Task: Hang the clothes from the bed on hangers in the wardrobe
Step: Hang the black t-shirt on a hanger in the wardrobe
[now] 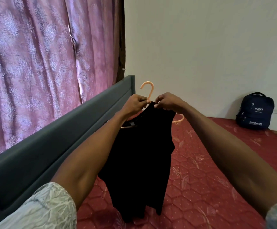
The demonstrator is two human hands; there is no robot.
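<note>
Above the red mattress (217, 187), a black garment (142, 159) hangs on a peach hanger (148, 90). Left hand (135, 104) grips the hanger neck; right hand (166, 101) pinches the garment collar.

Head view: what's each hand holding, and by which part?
Both hold the black garment on the peach hanger. Left hand grips at the hook's base by the neckline; right hand pinches the neckline fabric beside it.
</note>
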